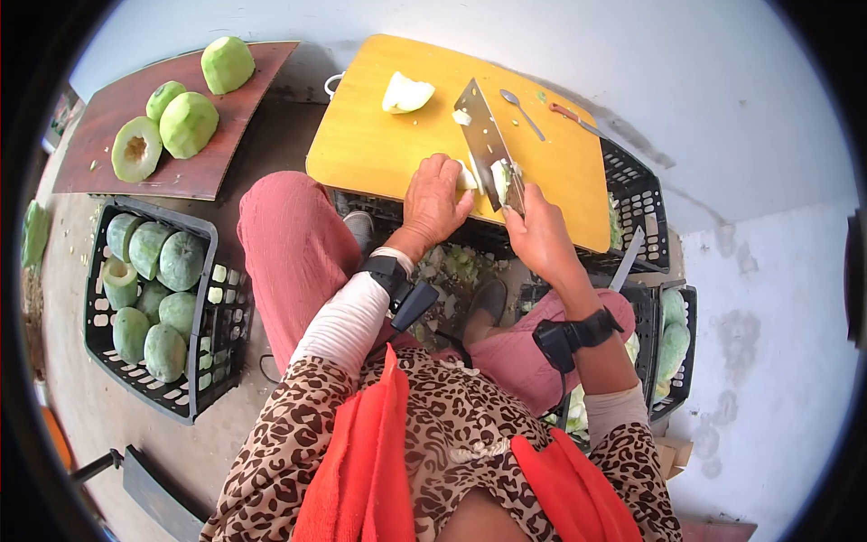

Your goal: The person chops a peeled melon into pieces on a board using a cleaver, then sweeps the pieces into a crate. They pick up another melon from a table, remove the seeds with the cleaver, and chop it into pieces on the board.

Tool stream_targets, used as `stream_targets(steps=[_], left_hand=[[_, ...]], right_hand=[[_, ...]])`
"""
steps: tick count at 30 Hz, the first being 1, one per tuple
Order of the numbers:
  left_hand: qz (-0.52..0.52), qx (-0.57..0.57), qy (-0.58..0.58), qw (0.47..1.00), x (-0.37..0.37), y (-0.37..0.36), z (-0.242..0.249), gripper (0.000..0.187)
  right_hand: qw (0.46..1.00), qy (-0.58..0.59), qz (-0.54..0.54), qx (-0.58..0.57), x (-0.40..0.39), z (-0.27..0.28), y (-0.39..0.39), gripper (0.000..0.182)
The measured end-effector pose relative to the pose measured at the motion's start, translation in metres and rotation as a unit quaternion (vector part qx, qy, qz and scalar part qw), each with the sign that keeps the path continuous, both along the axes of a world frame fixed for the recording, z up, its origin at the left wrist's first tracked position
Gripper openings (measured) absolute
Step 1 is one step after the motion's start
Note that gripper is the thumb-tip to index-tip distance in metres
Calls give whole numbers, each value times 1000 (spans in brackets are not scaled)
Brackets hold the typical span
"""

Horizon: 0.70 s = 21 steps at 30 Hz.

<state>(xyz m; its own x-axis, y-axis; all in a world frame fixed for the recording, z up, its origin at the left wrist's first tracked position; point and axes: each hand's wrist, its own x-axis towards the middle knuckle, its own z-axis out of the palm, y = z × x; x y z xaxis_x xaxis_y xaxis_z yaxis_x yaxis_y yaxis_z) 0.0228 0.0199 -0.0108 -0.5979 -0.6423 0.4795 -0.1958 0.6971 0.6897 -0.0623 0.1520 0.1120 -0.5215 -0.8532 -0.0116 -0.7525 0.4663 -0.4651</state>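
My right hand is closed round the handle of a broad cleaver, whose blade stands over the yellow board. Bits of pale melon cling to the blade. Left of the blade, my left hand rests at the board's near edge, fingers together against a small white melon piece. A larger peeled chunk lies at the back left of the board. To the right of the cleaver are a spoon and a knife with a reddish handle.
Peeled melons sit on a dark red board at left. Below it a black crate holds green melons. More crates stand at right, one with a long blade sticking up. Scraps lie on the floor between my feet.
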Motion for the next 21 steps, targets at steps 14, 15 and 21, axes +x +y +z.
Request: stream_targets(steps=[14,15,21], left_hand=[[-12,-7,11,1000,2,-1,3,32],[-15,-2,9,1000,2,-1,4,32],[-21,-2,22,1000,2,-3,2,30]], right_hand=[[998,-15,53,11,10,7,17,23],[998,-14,54,16,10,7,17,23],[997,-12,63,35,10,8,13,24]])
